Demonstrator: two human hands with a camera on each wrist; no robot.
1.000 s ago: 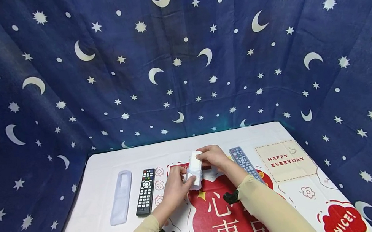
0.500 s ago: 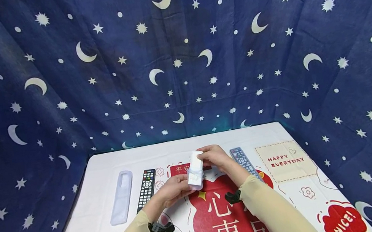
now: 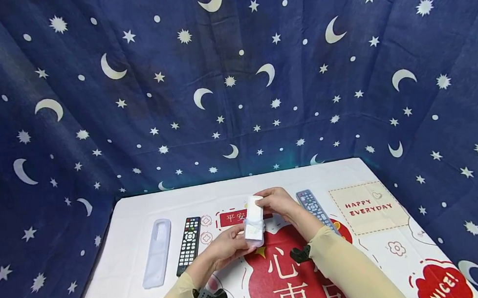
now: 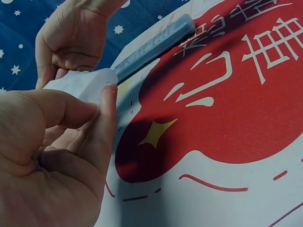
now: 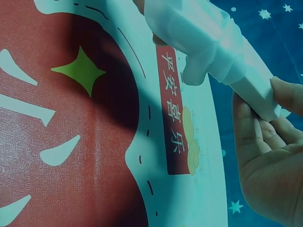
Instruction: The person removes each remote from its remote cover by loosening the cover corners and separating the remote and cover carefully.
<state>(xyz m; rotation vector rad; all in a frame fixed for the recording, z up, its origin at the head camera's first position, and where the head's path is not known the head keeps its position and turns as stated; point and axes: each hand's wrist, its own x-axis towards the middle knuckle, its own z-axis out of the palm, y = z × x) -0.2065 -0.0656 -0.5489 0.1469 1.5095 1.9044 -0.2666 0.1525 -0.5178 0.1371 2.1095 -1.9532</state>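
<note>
The backdrop point(image 3: 230, 71) is navy with white moons and stars. The bench point(image 3: 140, 288) cover is white with red panels. One remote point(image 3: 188, 245) is black, another point(image 3: 314, 207) grey-blue; the sleeve point(image 3: 157, 252) is translucent white.

Left hand point(image 3: 228, 246) fingers curled, pinching; right hand point(image 3: 278, 202) curled in a grip farther out, both forearms angled inward.

The person is wearing long, close-fitting beige sleeves point(image 3: 350, 269) reaching to both wrists; a small black camera mount is sitting strapped at the left wrist point(image 3: 209, 297) and another at the right wrist point(image 3: 298, 253), while both hands are showing bare
</note>
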